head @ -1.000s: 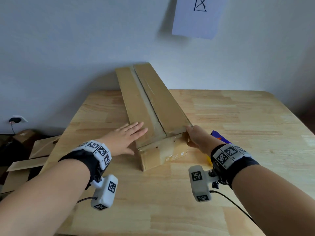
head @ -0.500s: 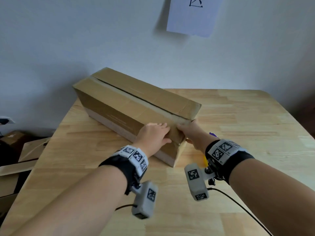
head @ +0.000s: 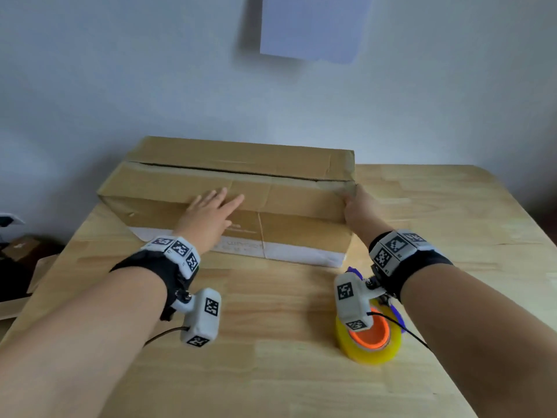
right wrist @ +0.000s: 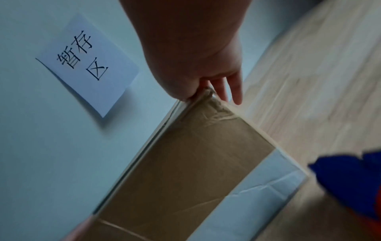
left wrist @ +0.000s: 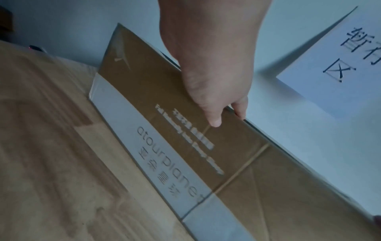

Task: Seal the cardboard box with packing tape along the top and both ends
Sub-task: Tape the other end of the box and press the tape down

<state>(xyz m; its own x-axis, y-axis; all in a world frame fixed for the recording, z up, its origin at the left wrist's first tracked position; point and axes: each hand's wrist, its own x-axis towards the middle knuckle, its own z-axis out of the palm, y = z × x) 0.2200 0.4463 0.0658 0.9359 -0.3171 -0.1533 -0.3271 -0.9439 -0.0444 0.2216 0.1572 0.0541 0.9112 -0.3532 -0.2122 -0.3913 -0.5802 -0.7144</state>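
Observation:
A long brown cardboard box lies crosswise on the wooden table, its long side facing me. A dark seam runs along its top, and crumpled clear tape sits at the right near corner. My left hand lies flat on the top's front edge with straight fingers; in the left wrist view its thumb touches the printed front face. My right hand holds the box's top right corner, thumb in front and fingers down the end face. A yellow tape roll with an orange core stands under my right wrist.
A blue plastic piece lies by the tape roll, partly hidden by my right wrist. The wall stands close behind the box, with a white paper sheet stuck on it. Flat cardboard pieces lie on the floor at the left.
The box has swung from pointing away from me to lying crosswise. My left hand slid along it to the middle of the top edge. My right hand stayed on the same corner.

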